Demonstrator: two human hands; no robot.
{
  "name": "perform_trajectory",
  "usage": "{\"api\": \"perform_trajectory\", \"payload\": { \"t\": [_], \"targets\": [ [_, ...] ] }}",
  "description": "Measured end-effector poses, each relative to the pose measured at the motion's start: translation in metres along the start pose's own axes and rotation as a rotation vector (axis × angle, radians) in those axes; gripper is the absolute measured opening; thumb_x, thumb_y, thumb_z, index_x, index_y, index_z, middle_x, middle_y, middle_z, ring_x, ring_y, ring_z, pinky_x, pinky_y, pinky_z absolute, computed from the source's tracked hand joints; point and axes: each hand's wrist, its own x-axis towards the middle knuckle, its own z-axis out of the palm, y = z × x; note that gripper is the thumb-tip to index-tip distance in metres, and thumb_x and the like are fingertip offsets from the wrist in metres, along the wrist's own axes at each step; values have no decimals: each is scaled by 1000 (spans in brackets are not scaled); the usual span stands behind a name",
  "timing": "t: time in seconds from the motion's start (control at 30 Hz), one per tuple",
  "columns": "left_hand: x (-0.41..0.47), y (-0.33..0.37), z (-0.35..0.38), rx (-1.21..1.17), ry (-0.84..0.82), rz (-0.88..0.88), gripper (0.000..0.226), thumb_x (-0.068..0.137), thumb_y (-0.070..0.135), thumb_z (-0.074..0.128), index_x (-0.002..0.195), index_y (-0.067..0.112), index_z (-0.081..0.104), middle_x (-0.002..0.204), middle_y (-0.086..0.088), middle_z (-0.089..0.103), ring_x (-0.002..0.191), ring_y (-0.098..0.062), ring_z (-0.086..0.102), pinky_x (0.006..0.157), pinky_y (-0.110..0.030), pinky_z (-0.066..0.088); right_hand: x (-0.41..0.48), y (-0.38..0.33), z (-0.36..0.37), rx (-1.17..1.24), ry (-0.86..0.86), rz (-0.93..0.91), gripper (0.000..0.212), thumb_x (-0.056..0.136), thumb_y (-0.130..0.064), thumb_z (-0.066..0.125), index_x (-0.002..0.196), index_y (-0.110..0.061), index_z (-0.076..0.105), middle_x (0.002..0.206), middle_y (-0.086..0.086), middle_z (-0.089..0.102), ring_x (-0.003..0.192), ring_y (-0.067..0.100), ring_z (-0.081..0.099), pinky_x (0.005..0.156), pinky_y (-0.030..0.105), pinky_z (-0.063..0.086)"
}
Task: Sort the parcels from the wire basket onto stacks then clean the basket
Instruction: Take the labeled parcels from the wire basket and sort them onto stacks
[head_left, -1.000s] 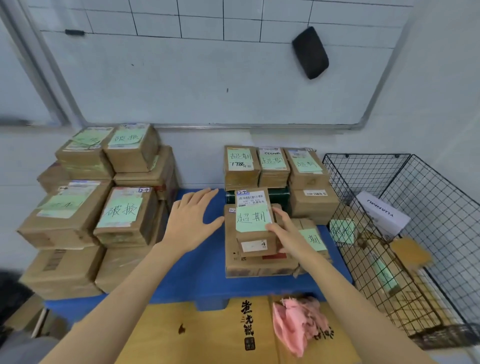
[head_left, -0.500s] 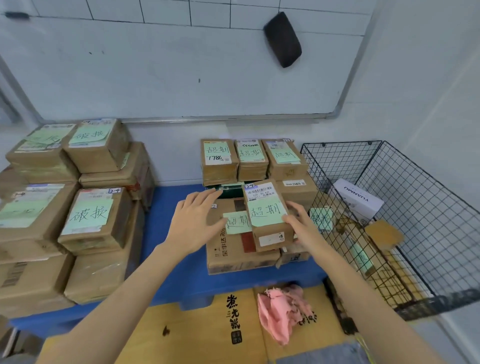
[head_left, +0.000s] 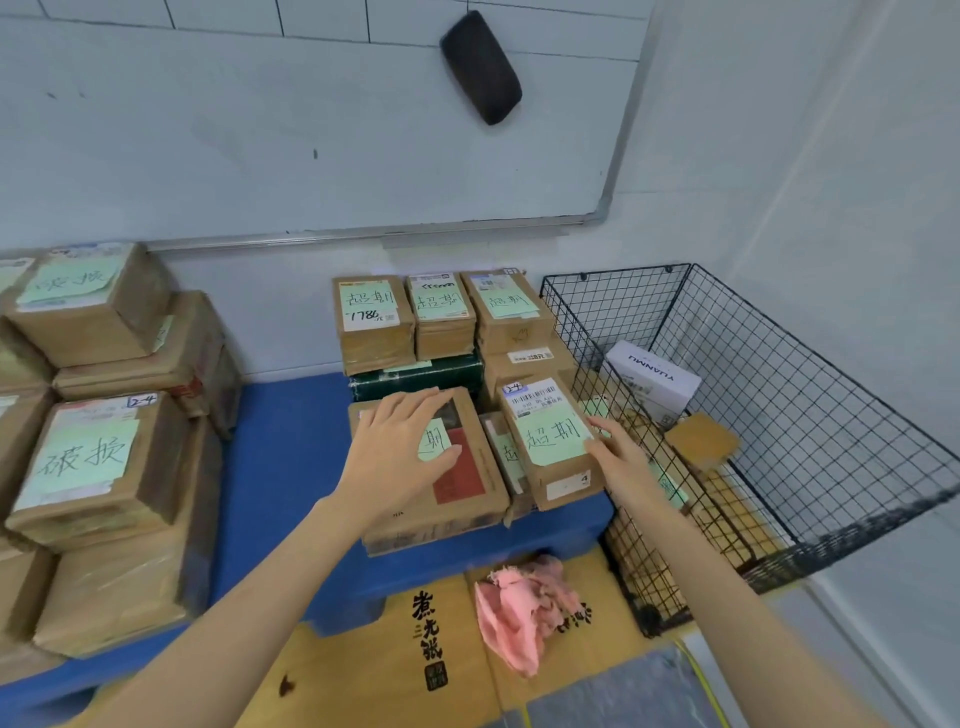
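**Parcel:** brown parcel (head_left: 550, 441) w/ green handwritten note and barcode label lies flat atop lower parcels at the front-right corner of the blue platform (head_left: 280, 467). Its right edge is just beside the wire basket (head_left: 810, 395) wall.

**R hand** (head_left: 621, 460): released, fingers straight, laid against the parcel's right edge.

**L hand** (head_left: 400, 457): released, flat, fingers spread, pressing the top of the large flat carton (head_left: 467, 488) and part-covering its green note. Carton is just left of the parcel, its front edge close to the platform's front edge.

**Back row:** three noted parcels (head_left: 441, 317) stacked side by side at the platform's rear edge.

**Left stacks** (head_left: 88, 467): at the platform's left end. A bare blue strip runs front to rear between them and the carton.

**Basket:** off the platform's right edge. Holds a white YUANMU box (head_left: 652, 379) and brown parcels.

**Front:** pink cloth (head_left: 519, 608) lies on printed cardboard below the platform's front edge.
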Motion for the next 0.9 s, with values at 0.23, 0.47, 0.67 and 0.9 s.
{"api": "perform_trajectory", "payload": {
  "t": [0.23,0.47,0.67,0.9],
  "targets": [
    [-2,-11,-5,5,13,-34,78,79,68,28,148,32,39,150,10,43,136,-16,34,109,-39,28,-2,5,-2,-89,-152,-71,76,80,-38,80,143,-35,37,130,-17,51,122,10,48,103,41,46],
    [-7,-23,-7,1,13,-92,79,78,68,28,148,32,39,151,10,42,137,-16,32,107,-37,28,8,0,14,-151,-182,-128,91,74,-34,86,148,-28,34,131,-16,46,125,8,42,96,28,38],
    [-11,-25,-9,-1,14,-106,80,78,69,27,148,31,40,151,9,42,137,-17,33,108,-38,28,12,-3,28,-134,-182,-123,95,73,-35,87,149,-25,32,135,-13,44,125,7,38,99,27,33],
    [-7,-17,-18,-26,45,-88,66,88,54,50,148,29,40,152,6,43,138,-18,34,108,-39,28,5,-22,20,-144,-100,-163,59,89,-39,70,140,-22,44,129,-14,49,121,3,43,88,17,37]
  ]
}}
